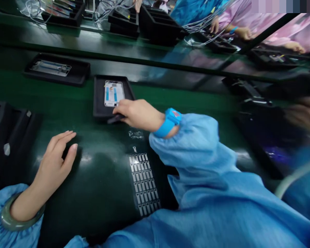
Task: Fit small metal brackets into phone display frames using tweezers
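My left hand (pixel 57 156) rests over the green work surface, fingers stretched out and thumb apart, holding nothing. My right hand (pixel 138 112) reaches to the near right corner of a black foam tray (pixel 99 100). Its fingers are closed around a small dark object (pixel 115 119), blurred and partly hidden, whose kind I cannot make out. In that tray lies a phone housing (pixel 114 93) with two blue strips, just beyond my right fingertips. Below my right forearm is a clear sheet of small silver stickers (pixel 144 184) in rows, with one loose sticker (pixel 134 149) above them.
Another black tray (pixel 80 74) with a phone frame (pixel 51 68) lies at the back left. Black foam trays (pixel 5 137) stand at the left edge. Across a raised ledge (pixel 105 46) are bins (pixel 160 26), cables and co-workers' hands. A blurred co-worker's hand (pixel 306 113) is at the right.
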Action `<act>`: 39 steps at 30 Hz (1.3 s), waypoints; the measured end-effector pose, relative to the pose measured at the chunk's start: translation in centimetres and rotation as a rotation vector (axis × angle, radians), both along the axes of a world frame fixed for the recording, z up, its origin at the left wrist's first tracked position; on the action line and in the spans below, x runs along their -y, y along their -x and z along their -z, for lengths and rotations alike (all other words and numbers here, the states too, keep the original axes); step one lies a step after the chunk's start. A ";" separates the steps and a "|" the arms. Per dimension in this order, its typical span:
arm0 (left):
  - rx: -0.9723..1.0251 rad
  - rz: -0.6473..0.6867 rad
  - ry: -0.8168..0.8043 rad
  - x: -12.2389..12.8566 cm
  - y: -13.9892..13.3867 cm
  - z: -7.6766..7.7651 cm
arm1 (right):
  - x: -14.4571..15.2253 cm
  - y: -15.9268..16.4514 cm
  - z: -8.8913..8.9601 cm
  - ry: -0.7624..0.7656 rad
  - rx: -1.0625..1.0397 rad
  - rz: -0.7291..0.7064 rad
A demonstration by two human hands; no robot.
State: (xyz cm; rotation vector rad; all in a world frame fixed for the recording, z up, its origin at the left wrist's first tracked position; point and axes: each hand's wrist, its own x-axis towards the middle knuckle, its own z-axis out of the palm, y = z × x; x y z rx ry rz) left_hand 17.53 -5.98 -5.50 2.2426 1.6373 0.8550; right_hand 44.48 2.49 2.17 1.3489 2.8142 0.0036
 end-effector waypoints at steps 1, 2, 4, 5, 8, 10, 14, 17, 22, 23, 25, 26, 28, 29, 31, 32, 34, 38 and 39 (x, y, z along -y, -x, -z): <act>0.021 -0.016 -0.023 0.1 0.0 -0.3 | 2.0 0.3 -0.6 0.055 0.006 -0.051; 0.043 -0.023 -0.057 0.2 0.0 -0.7 | 4.0 0.6 -0.9 0.124 0.024 -0.111; 0.076 -0.016 -0.112 0.4 0.0 -1.3 | 7.9 1.3 -1.0 0.244 0.020 -0.255; 0.082 -0.014 -0.121 0.6 0.1 -1.5 | 9.7 1.7 -0.7 0.279 -0.012 -0.314; 0.063 -0.055 -0.123 1.0 0.2 -2.0 | 14.0 3.3 1.0 0.361 -0.114 -0.444; 0.046 -0.103 -0.147 1.1 0.3 -2.0 | 15.7 4.4 2.3 0.446 -0.157 -0.480; 0.034 -0.089 -0.178 1.2 0.3 -1.9 | 15.6 4.0 2.8 0.620 -0.453 -0.453; 0.017 0.008 -0.153 1.3 0.1 -1.9 | 13.6 0.6 2.4 0.679 -1.028 -0.240; 0.032 0.394 -0.200 0.9 -1.7 -1.7 | 11.0 -4.6 4.8 0.437 -1.562 0.589; 0.016 0.484 -0.210 0.8 -2.3 -1.7 | 10.9 -4.9 5.5 0.446 -1.594 0.670; -0.098 0.646 -0.192 0.4 -3.8 -1.8 | 11.0 -4.8 6.6 0.520 -1.611 0.769; -0.182 0.713 -0.166 0.3 -4.7 -1.9 | 11.2 -4.6 7.0 0.546 -1.598 0.793; -0.309 0.796 -0.138 0.2 -6.5 -2.2 | 11.4 -4.2 7.5 0.512 -1.557 0.817; -0.349 0.821 -0.138 0.2 -7.4 -2.3 | 11.4 -4.1 7.6 0.470 -1.535 0.825; -0.402 0.848 -0.154 0.3 -8.9 -2.2 | 11.4 -4.0 7.9 0.408 -1.510 0.851; -0.426 0.855 -0.161 0.3 -9.5 -2.0 | 11.4 -4.1 8.1 0.406 -1.503 0.866; -0.464 0.852 -0.167 0.3 -10.2 -1.6 | 11.2 -4.1 8.4 0.426 -1.483 0.882; -0.476 0.838 -0.149 0.4 -10.5 -1.2 | 10.8 -3.7 8.8 0.425 -1.434 0.861; -0.469 0.838 -0.140 0.4 -10.5 -1.2 | 10.7 -3.6 8.7 0.431 -1.440 0.856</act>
